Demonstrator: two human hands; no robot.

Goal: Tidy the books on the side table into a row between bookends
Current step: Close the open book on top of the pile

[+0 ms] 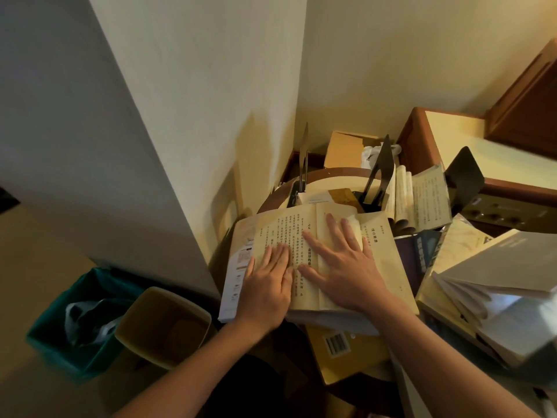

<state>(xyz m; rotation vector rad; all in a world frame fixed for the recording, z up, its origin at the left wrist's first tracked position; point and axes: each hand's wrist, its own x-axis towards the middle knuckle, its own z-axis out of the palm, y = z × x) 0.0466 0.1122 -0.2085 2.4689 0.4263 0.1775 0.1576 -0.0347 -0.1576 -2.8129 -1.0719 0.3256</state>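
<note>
Both hands, left hand (268,285) and right hand (343,267), fingers spread flat, we press open book (319,251) at surface's near edge, likely flattening pages before closing.

Open book (319,257), centre: matt, cream paper pages, printed in black, smooth, under both bare hands. Bookend (379,173) at 1 o'clock: thin dark sheet metal, smooth with a dull sheen. Second bookend (462,179) at 2 o'clock: black metal, matt. Third bookend (303,155) at 12 o'clock: thin metal, seen edge-on. Side table (272,200) rim: brown polished wood. Book (340,351) at 6 o'clock: yellow card cover, slightly glossy, barcode label. Bin (75,327) at 8 o'clock: teal plastic, smooth. Wall (211,86): matt painted finish.
</note>
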